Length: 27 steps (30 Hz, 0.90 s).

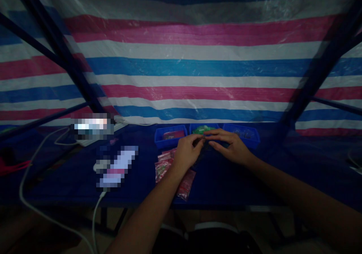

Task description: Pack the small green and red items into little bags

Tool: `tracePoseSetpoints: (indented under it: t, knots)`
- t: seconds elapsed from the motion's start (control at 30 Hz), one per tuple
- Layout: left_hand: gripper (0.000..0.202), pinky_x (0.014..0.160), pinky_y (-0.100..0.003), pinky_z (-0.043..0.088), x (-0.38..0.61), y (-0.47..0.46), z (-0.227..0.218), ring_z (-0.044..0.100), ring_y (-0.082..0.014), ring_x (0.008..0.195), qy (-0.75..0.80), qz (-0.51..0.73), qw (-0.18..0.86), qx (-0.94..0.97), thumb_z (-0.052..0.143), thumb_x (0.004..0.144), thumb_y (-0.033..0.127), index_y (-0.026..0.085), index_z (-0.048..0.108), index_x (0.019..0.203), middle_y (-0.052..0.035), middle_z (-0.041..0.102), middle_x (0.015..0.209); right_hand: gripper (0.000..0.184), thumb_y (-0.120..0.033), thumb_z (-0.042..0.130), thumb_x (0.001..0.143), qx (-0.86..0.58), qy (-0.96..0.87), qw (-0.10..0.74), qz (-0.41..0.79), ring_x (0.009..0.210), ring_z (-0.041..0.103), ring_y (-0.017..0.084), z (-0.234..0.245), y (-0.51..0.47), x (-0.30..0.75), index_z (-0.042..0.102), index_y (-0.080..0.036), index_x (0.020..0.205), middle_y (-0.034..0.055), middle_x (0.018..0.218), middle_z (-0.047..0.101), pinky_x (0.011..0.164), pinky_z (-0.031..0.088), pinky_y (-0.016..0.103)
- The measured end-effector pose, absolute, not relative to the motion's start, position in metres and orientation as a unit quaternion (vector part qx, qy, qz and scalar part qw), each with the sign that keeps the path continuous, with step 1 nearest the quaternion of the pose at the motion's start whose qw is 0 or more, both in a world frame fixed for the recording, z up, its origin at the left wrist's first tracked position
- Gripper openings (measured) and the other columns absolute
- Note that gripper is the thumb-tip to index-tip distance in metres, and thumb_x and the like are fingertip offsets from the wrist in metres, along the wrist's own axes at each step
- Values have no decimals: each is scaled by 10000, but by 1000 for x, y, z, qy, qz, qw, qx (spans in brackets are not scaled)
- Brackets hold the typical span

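My left hand (187,151) is closed in a pinch around something small and dark, too dim to make out. Its fingertips meet those of my right hand (230,144), whose fingers stretch out leftward with the thumb apart below them. Pink plastic packets (186,185) lie in a loose pile on the table beneath and left of my left wrist. Just behind my hands stand a blue bin with a pink packet in it (160,142), a middle bin holding green packets (204,129), and a right bin (253,138) with small clear pieces.
The dark blue table (240,186) has metal frame posts (319,77) at both sides and a striped plastic sheet (198,65) behind. Left lie a blurred-out phone-like object (120,167) on a white cable (94,212), a small pale object (101,166) and a power strip (86,141).
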State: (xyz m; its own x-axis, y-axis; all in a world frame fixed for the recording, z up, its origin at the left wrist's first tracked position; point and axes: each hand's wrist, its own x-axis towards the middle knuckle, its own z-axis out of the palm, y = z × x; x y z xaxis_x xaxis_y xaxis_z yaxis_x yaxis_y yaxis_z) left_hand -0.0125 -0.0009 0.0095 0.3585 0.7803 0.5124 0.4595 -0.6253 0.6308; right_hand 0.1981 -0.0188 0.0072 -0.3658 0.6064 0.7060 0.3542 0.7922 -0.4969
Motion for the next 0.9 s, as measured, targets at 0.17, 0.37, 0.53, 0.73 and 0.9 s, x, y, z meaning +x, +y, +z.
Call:
tracePoseSetpoints:
  t: [0.17,0.37,0.53,0.73,0.9]
  knots:
    - [196,840,-334,556,-12,1,7,731,-215,939,383,410,179,808,625,956,247,217,762,1093,-44,789,1058,251,-281,647,974,-289,-815,482,142,1208,679,249,6,-18,198,764,-344,1187,29,1252,752,1055,538,488]
    - [221,864,-346,573,-10,2,5,704,-217,1000,381,456,185,783,667,943,287,201,727,1137,-82,735,1116,229,-288,657,969,-301,-804,499,116,1180,686,251,9,-19,198,766,-330,1167,34,1224,761,1047,538,498]
    - [316,967,-373,562,-12,2,8,636,-239,1193,369,521,162,752,662,951,307,222,683,1254,-115,630,1294,272,-313,644,977,-327,-794,503,102,1218,671,259,10,-20,200,739,-326,1231,46,1299,728,1086,515,507]
    - [381,837,-345,580,-13,-1,10,719,-205,869,400,477,213,753,564,1008,366,255,636,1366,-53,762,983,308,-309,639,975,-324,-795,501,108,1249,658,257,9,-21,199,716,-335,1272,43,1342,704,1106,510,507]
    - [381,819,-331,603,-11,-1,7,754,-197,863,368,476,313,735,518,1024,363,243,645,1362,-53,788,1039,362,-295,648,967,-309,-809,488,105,1291,633,260,9,-22,197,686,-338,1324,43,1386,679,1118,501,501]
